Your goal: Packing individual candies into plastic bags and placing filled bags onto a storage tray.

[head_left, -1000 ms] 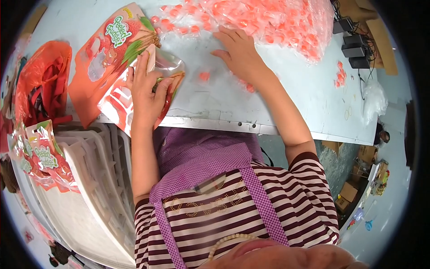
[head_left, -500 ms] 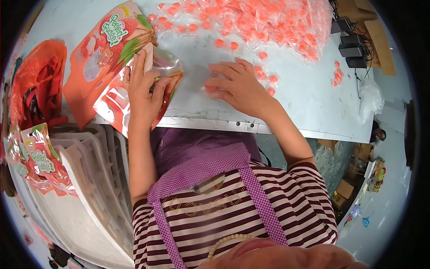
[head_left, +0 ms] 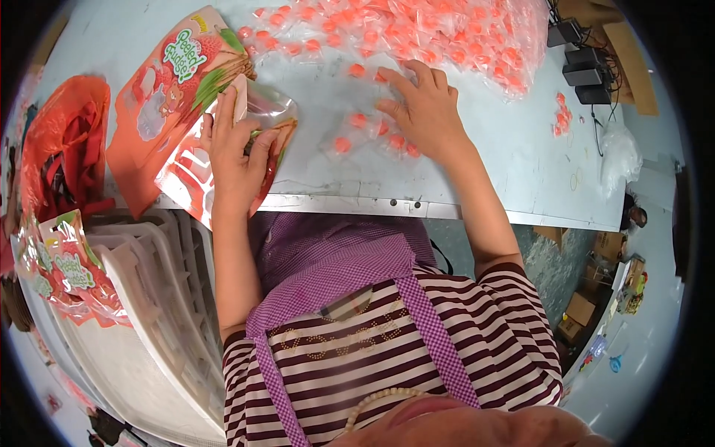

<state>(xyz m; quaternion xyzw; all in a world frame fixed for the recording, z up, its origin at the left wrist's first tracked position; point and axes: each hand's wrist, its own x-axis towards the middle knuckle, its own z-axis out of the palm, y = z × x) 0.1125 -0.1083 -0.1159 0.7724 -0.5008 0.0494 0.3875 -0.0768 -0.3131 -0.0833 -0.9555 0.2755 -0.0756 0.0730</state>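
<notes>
At the table's front left, my left hand (head_left: 237, 153) grips a red and clear candy pouch (head_left: 182, 175), its thumb and fingers bent at the pouch's edge. Part of the pouch is hidden beneath that hand. My right hand (head_left: 430, 112) is over the table with fingers apart, its fingertips at an orange-red wrapped candy (head_left: 381, 75). A second wrapped candy (head_left: 357, 71) lies just left of those fingertips. Several more wrapped candies (head_left: 359, 120) form a loose group below the hand, nearer to me. Beyond them spreads a large heap of the same candies (head_left: 447, 37).
Flat printed pouches (head_left: 141, 127) lie at the left. An orange bag (head_left: 63, 141) stands beside stacked white trays (head_left: 156, 283), with more filled pouches (head_left: 71, 268) on them. Black power adapters (head_left: 585, 71) line the table's right edge, near a small candy cluster (head_left: 562, 115).
My right hand has moved away from me and to the right, from the near candies up to those by the heap. A few candies now lie grouped closer together. My left hand stays on the pouch.
</notes>
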